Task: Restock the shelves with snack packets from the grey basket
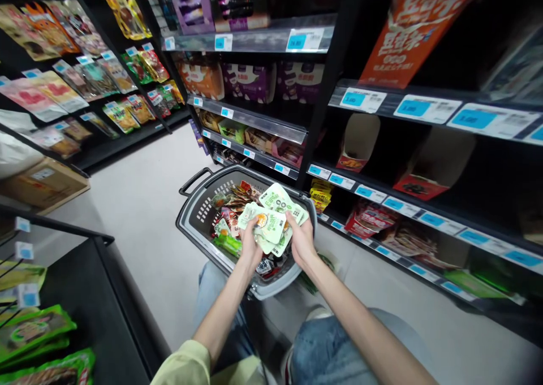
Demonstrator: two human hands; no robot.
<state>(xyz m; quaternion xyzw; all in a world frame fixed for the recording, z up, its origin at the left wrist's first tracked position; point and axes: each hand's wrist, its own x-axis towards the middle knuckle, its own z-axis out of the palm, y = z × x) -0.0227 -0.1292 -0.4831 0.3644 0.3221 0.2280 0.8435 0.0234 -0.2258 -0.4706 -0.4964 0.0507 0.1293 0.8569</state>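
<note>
I've got the pale-green snack packets [276, 197] fanned between left hand [251, 249] and right hand [302, 242], over the right half of the shopping basket [275, 288]. Both hands pinched on the stack, thumbs on top. Front packet [274, 226]: long axis roughly left-right, dipping to the right; rear ones splay toward the far right corner. Right hand is nearer the basket's right rim. Can't tell if the undersides touch the mixed snack packs [231, 199] below. Packets look flat, rounded corners, dark print; orange picture on the front one.
</note>
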